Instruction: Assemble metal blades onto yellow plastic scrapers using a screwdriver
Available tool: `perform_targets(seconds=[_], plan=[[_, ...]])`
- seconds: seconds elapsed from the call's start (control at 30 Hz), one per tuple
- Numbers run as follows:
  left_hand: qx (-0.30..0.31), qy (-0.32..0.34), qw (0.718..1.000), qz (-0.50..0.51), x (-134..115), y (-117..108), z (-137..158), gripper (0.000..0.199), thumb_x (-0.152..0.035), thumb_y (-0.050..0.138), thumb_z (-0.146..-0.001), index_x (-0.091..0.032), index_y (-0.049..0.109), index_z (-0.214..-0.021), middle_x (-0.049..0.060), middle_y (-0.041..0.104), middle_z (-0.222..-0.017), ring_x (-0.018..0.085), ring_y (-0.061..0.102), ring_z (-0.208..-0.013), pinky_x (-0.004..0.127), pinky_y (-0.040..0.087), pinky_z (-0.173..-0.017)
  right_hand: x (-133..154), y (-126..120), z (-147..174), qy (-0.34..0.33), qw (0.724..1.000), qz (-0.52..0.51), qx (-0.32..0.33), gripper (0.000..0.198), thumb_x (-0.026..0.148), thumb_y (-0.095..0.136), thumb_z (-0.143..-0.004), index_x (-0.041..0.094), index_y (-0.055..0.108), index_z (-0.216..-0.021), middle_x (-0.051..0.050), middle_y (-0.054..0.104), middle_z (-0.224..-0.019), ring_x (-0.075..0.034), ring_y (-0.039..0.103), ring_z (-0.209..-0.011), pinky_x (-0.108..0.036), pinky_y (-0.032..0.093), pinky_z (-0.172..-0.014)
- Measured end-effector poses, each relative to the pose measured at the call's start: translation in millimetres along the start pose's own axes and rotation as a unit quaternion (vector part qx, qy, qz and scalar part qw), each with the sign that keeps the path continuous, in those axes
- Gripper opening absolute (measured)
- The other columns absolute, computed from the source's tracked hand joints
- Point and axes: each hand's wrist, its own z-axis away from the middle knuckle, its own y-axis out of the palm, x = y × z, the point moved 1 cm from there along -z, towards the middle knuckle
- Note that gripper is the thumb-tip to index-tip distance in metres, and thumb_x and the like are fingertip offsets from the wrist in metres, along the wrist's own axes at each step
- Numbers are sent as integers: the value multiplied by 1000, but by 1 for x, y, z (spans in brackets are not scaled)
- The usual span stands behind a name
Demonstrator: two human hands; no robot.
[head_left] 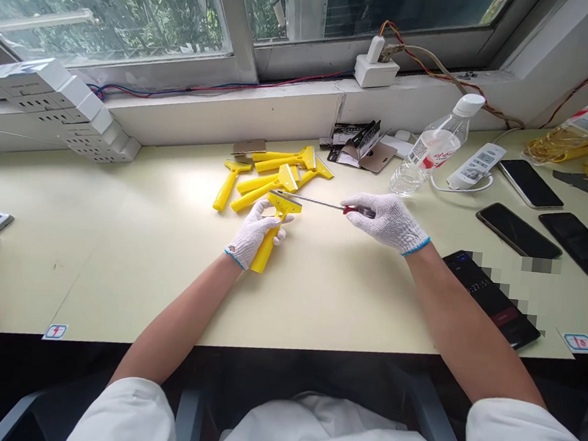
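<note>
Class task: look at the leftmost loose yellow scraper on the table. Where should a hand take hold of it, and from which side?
Probably by the handle, from above on the near side, gripping across its narrow width: it is long and slim, points nearward, and looks clear of neighbouring handles; the wider head is farther away.

Scrapers (255, 195) left of the nearer bottle (430, 150) (phones (518, 230) to its right).

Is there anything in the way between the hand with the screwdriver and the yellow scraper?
Nothing visible blocks it. Only the screwdriver spans the gap from the right hand to the yellow scraper's head. The other scrapers lie farther back, not between them.
</note>
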Motion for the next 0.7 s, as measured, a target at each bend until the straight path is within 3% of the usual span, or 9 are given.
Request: perform_targets(seconds=[0.43, 0.7], plan=[[-16, -2, 1000, 4, -1, 1, 1, 68, -26, 86, -83, -29, 48, -139, 10, 80, -123, 11, 68, -67, 23, 53, -60, -3, 2, 2, -6, 1000, 7, 17, 38, 38, 70, -94, 19, 89, -121, -6, 86, -104, -20, 79, -82, -32, 62, -78], [-23, -7, 1000, 5, 0, 0, -1, 68, -25, 85, -83, -28, 47, -139, 10, 81, -122, 11, 68, -66, 23, 53, -59, 17, -4, 3, -56, 986, 160, 3, 36, 34, 67, -95, 25, 92, -119, -7, 86, -106, -22, 76, -85, -35, 54, -80]])
